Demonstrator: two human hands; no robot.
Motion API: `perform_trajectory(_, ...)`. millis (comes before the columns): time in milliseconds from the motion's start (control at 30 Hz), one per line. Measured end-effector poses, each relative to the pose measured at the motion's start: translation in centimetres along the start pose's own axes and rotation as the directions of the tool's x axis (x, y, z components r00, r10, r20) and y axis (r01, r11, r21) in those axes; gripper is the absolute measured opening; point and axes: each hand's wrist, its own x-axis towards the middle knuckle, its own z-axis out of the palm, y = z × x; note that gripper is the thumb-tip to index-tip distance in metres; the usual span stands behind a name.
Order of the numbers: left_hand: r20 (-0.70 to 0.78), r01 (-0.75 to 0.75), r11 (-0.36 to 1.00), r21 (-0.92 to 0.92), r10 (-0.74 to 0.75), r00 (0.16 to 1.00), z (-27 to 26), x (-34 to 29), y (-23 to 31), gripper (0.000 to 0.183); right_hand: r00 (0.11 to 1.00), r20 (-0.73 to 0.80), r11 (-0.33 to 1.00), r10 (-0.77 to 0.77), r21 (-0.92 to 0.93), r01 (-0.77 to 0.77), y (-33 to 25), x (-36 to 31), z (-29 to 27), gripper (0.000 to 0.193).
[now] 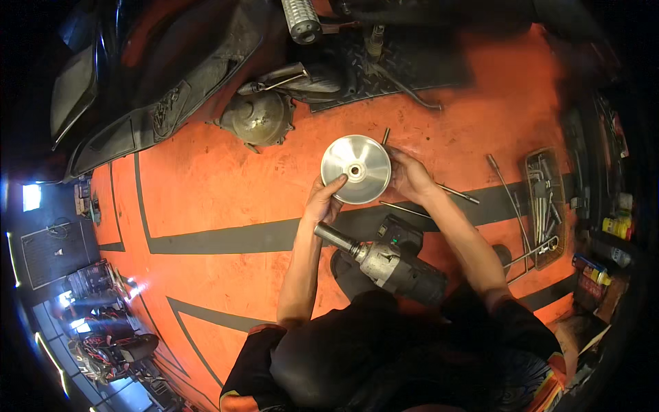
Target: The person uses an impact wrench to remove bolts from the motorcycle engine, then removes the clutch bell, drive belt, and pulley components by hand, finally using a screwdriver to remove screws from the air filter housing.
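Note:
I hold a shiny, round metal pulley disc with a small hole at its hub, its smooth face turned up. My left hand grips the lower left rim, with the thumb lying across the face toward the hub. The right rim is in my right hand, whose fingers are partly hidden behind the disc. Below the disc, close to my lap, lies a cordless impact wrench with a long socket pointing toward my left forearm. Thin metal rods lie on the floor beside and under my right forearm.
A round metal engine cover lies on the orange floor beyond my left hand. A motorcycle's dark bodywork and exhaust silencer are at the far side. On the right stands a tray of wrenches, beside a long-handled tool.

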Motion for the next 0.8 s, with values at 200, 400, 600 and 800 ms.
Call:
perform_trajectory(200,-0.116,0.130,0.982,0.140,-0.114,0.987,-0.1,-0.1,-1.6,0.041,0.977,0.215,0.979,0.010,0.195,-0.053,1.3,-0.4,0.7,0.049)
perform_trajectory(400,-0.189,0.108,0.987,-0.122,-0.130,0.973,-0.5,0.0,-2.8,0.042,0.998,0.043,0.982,0.045,0.184,-0.052,2.4,-0.7,1.3,0.045)
perform_trajectory(600,-0.159,0.027,1.000,0.005,-0.025,0.987,-0.7,0.8,-3.6,0.050,0.975,0.123,0.963,-0.186,-0.176,0.206,2.6,-0.5,0.8,0.044)
perform_trajectory(800,-0.247,0.063,0.995,-0.081,-0.082,0.966,-1.5,1.0,-4.3,0.044,0.994,0.017,0.989,-0.105,-0.098,0.106,2.8,-0.1,0.4,0.042)
